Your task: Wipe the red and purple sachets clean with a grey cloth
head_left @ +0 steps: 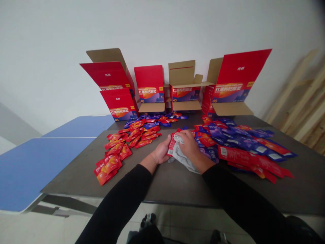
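Observation:
Near the middle of the dark table my left hand (163,150) is closed on the edge of a red sachet (171,146). My right hand (189,145) grips a bunched grey cloth (184,159), pressed against the face of that sachet. The cloth's loose end hangs down onto the tabletop and covers part of the sachet. To the left lies a spread of red sachets (115,149) with some purple ones behind. On the right is a larger heap of purple sachets (236,135), with long red sachets (250,158) along its near side.
Along the wall stand several red cartons with raised flaps, among them a left carton (122,105), a middle carton (149,89) and a right carton (230,89). A blue table (50,159) adjoins on the left. Wooden planks (299,95) lean at the right.

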The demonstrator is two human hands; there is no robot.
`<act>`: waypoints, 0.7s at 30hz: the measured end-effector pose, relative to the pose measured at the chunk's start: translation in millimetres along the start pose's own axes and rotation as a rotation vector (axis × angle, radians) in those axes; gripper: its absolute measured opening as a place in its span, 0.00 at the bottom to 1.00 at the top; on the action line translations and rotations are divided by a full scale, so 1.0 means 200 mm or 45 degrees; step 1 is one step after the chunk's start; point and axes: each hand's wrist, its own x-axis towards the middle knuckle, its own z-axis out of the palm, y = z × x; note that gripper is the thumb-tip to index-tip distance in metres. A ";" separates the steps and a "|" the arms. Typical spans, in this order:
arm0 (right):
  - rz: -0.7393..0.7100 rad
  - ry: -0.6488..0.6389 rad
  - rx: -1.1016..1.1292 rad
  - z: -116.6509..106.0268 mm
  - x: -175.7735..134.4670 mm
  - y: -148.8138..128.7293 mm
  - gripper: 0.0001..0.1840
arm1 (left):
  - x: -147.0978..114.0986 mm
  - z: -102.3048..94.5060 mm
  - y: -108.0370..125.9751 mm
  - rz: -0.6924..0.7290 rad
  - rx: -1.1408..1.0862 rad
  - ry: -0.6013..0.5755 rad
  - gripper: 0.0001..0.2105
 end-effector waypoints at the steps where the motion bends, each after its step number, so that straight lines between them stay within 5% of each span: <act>1: 0.022 0.028 -0.003 0.00 0.00 0.00 0.25 | 0.00 0.00 0.00 0.001 0.010 0.001 0.26; 15: 0.220 0.281 -0.025 -0.06 0.05 0.06 0.18 | 0.01 -0.06 0.05 -0.017 -0.006 0.086 0.25; 21: -0.217 -0.031 0.148 -0.03 -0.01 -0.04 0.26 | 0.00 -0.03 0.09 0.014 -0.221 0.048 0.24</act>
